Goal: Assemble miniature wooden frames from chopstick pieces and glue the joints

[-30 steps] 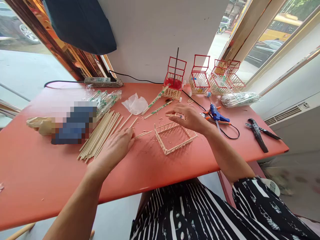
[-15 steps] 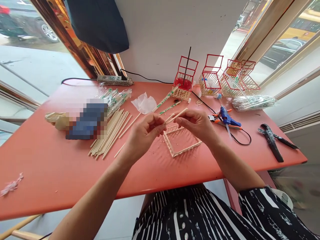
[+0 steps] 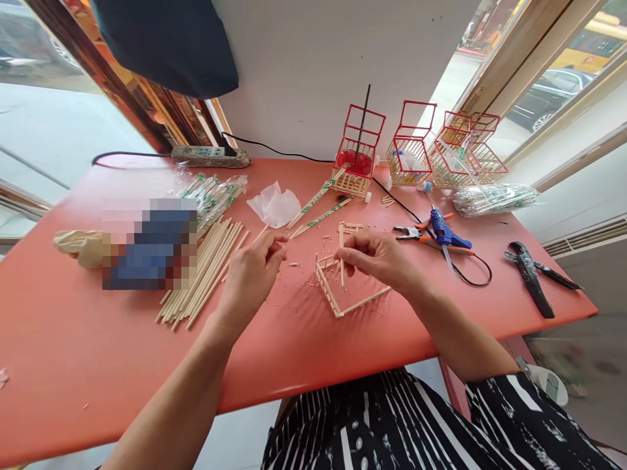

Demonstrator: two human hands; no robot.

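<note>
My right hand [image 3: 375,258] pinches a short wooden stick [image 3: 341,236] between thumb and fingers. The stick is held roughly upright in the picture, over a rectangular frame [image 3: 363,302] built from small wooden sticks on the table. Further left, my left hand [image 3: 252,274] has its thumb and fingertips together; whatever they hold, if anything, is too small or hidden to make out. Beside those fingertips lie chopsticks in green-and-white paper wrappers [image 3: 313,203]. A pile of bare wooden chopsticks [image 3: 208,271] is left of that hand.
Red-topped stick chairs [image 3: 360,176] stand along the wall. A blue glue gun [image 3: 443,232] rests on orange-handled pliers [image 3: 409,232], its cord on the table. Black-handled pliers [image 3: 531,281] lie far right. White tissue [image 3: 274,205], a power strip [image 3: 210,156] and packaged chopsticks [image 3: 494,199] sit further back.
My hands have parted: the left has moved left, away from the sticks it was working with. The right has lowered slightly, its stick turned from slanted to upright. The view has shifted a little.
</note>
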